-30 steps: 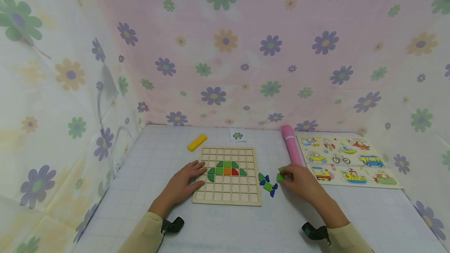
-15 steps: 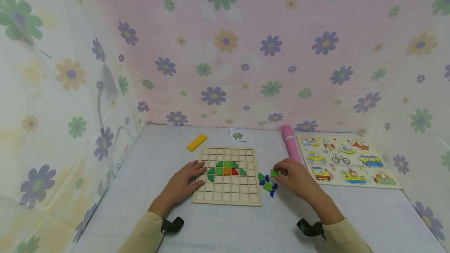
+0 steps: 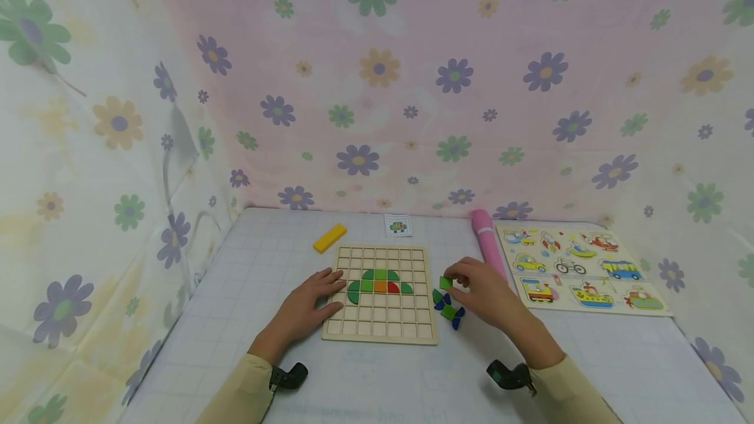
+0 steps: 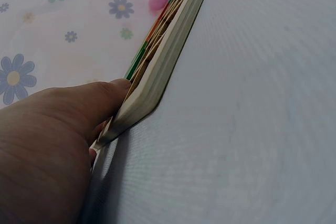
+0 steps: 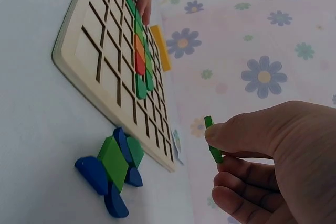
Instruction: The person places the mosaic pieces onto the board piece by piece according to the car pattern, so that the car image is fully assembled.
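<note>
My right hand (image 3: 484, 290) pinches a light green square tile (image 3: 446, 282) between thumb and fingers, just right of the wooden grid board (image 3: 377, 332). In the right wrist view that green tile (image 5: 212, 140) is seen edge-on, held above the table. The left hand (image 3: 303, 309) rests along the board's left edge, thumb and fingertips touching the rim, fingers fairly straight. Green, orange and red pieces (image 3: 393, 287) fill a patch of cells in the board's middle. Beside its right edge lie several loose pieces: dark blue segments (image 5: 92, 174), a green square (image 5: 113, 162) and a darker green rounded piece (image 5: 135, 151).
A small picture card (image 3: 398, 226) lies behind the board, with a yellow bar (image 3: 330, 239) to its left. A pink roll (image 3: 489, 241) and a vehicle puzzle board (image 3: 577, 267) stretch across the right side. Flowered cloth (image 3: 412, 84) hangs behind the table.
My right hand has picked up the green square tile from the table and carried it left, toward the board's right edge. The left hand has stayed in place.
</note>
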Available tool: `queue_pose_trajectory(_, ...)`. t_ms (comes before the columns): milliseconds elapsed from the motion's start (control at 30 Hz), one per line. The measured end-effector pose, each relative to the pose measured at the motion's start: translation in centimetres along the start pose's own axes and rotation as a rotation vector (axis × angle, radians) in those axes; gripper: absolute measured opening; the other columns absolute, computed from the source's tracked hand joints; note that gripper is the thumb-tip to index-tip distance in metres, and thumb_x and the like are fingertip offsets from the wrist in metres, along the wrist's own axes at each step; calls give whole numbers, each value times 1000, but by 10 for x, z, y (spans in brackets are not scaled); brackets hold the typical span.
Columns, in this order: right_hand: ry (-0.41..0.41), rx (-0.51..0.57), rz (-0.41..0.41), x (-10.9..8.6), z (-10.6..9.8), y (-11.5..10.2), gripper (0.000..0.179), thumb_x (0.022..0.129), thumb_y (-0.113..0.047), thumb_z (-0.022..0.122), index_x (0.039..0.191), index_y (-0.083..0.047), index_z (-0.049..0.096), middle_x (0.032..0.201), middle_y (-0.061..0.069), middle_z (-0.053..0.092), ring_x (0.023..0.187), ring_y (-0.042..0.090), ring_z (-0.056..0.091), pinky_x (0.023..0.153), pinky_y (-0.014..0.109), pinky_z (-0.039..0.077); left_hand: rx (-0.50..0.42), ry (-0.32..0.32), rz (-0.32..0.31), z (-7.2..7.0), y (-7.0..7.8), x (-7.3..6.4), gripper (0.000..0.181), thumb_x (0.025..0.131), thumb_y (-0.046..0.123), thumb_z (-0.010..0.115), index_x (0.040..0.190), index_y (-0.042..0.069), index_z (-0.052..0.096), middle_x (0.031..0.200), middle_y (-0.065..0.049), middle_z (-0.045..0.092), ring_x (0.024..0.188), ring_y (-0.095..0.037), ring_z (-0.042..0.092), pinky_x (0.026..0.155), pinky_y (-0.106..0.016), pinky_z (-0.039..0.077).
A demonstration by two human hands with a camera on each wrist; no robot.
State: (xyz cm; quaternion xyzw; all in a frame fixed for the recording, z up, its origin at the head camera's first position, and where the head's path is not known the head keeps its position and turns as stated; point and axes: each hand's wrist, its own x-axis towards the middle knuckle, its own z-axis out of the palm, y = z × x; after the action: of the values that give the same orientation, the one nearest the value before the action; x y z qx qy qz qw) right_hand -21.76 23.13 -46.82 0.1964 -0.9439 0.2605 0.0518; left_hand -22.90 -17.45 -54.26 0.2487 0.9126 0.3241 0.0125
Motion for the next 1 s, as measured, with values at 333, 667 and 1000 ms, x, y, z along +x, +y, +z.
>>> queue_pose_trajectory(333, 0, -7, -29, 12, 7, -19, 22, 92, -12, 89, 112, -14, 80, 101, -5, 66, 89, 18, 59, 78, 31, 56, -9, 4, 7, -1, 1, 0, 52, 105, 34, 74, 153, 14, 65, 167, 2, 48, 161, -31, 31, 126, -62, 30)
queue_pose_trajectory(667, -28, 38, -71, 23, 10, -39, 20, 93, -9, 87, 111, -13, 79, 101, -4, 67, 91, 19, 59, 80, 33, 57, -6, 6, 5, 0, 0, 1, 52, 105, 34, 74, 153, 14, 66, 167, 3, 48, 161, -31, 31, 126, -61, 30)
queue_pose_trajectory(1000, -27, 56, -115, 36, 18, -56, 20, 91, -7, 88, 109, -11, 79, 101, -2, 68, 91, 23, 64, 80, 35, 59, -3, 6, -6, 1, 0, 1, 52, 105, 34, 75, 153, 15, 65, 167, 3, 48, 161, -30, 31, 126, -61, 30)
